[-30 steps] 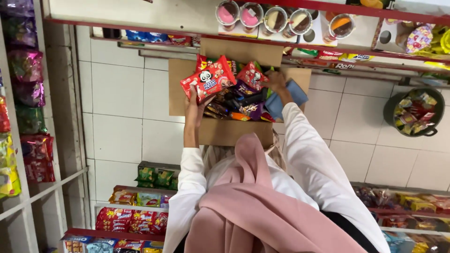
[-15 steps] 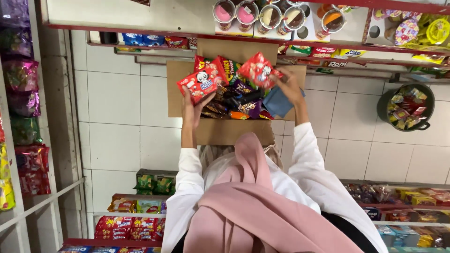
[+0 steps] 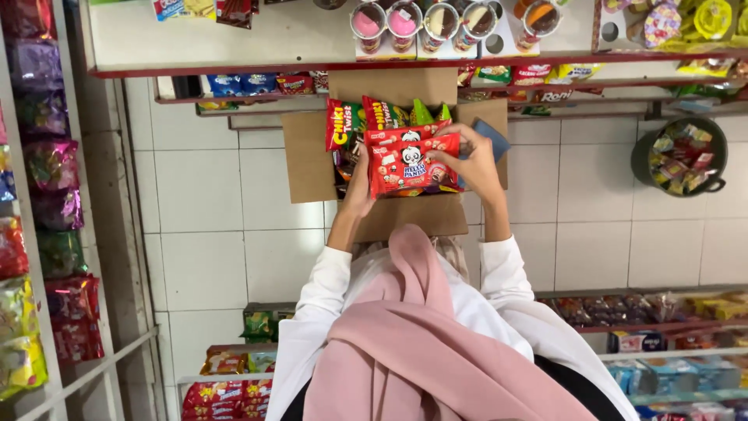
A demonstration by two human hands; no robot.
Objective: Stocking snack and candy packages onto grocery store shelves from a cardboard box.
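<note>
I'm holding the red snack packs [image 3: 411, 160] over the open cardboard box [image 3: 312, 156] at upper centre of the frame, long axis sideways, left hand [image 3: 360, 183] and right hand [image 3: 475, 164] each gripping an end, equally near.

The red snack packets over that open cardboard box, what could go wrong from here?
1. The red snack packets are pinched only at their edges by the left hand and right hand; one might slip out and drop.
2. The cardboard box is heaped with upright packets; pushing more in may spill some over its flaps onto the tiled floor.
3. The dessert cups sit at the shelf edge just above; a raised hand could possibly knock them.
</note>
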